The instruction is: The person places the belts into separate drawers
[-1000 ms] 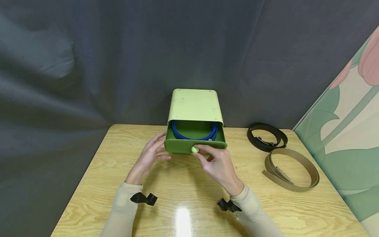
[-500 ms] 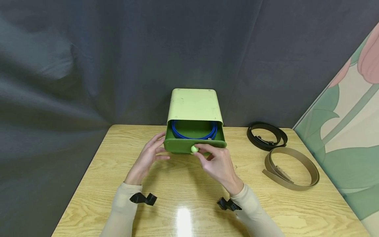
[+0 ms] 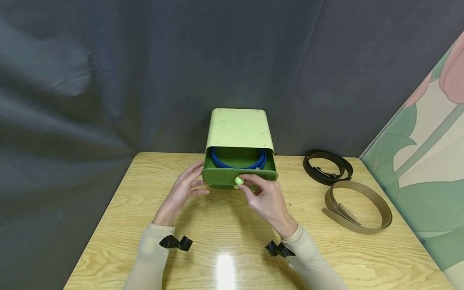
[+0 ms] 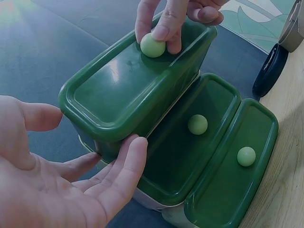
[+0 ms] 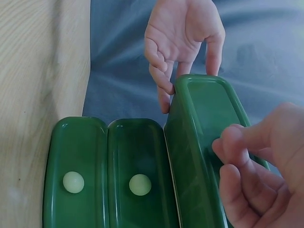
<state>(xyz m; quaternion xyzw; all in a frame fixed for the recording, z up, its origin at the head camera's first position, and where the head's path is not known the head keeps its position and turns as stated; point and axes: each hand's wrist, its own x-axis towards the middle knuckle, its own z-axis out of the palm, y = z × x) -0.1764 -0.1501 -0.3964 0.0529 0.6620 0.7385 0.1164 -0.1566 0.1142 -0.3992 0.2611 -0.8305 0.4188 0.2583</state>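
The cabinet (image 3: 239,127) sits near twelve o'clock on the table (image 3: 217,225), close to a dark curtain (image 3: 232,52), its green top drawer (image 3: 221,177) slid partway out toward six. In that drawer lies a coiled blue cable (image 3: 235,166). The right hand (image 3: 268,197), at four o'clock from the drawer's round knob (image 3: 239,181), has its fingers grasping that knob between thumb and fingertips. The left hand (image 3: 181,189) is at the drawer's nine o'clock end, its fingers released and spread around the corner; whether each one touches the drawer is hard to tell. Under the drawer, two lower drawers (image 4: 178,166) sit pushed in, each with its own knob. Toward three to four o'clock from the drawer lie a rolled tan belt (image 3: 357,230) and, just beside it at eleven, a rolled black belt (image 3: 319,176).
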